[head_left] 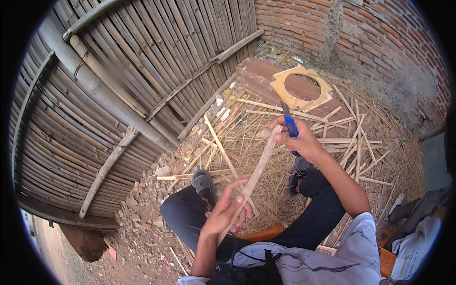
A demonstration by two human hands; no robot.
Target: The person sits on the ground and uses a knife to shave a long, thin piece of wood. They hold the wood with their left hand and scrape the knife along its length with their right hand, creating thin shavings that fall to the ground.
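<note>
A flat, pale bamboo strip (261, 166) runs slantwise between my two hands, above the straw-covered ground. My left hand (230, 207) is closed around its lower part, thumb on top. A narrower length comes out below that hand toward my lap; whether it is the same piece I cannot tell. My right hand (304, 141) pinches the strip's upper end between thumb and fingers. In the same hand sits a blue utility knife (290, 127), its dark blade pointing up and away from me. The blade is apart from the strip.
Many split bamboo sticks (354, 142) lie on straw to the right. Ahead is a brown board (259, 76) bearing a tan panel (281, 90) with a round hole. A bamboo fence (161, 61) stands left, a brick wall (380, 57) behind. Another person's leg (408, 206) shows at right.
</note>
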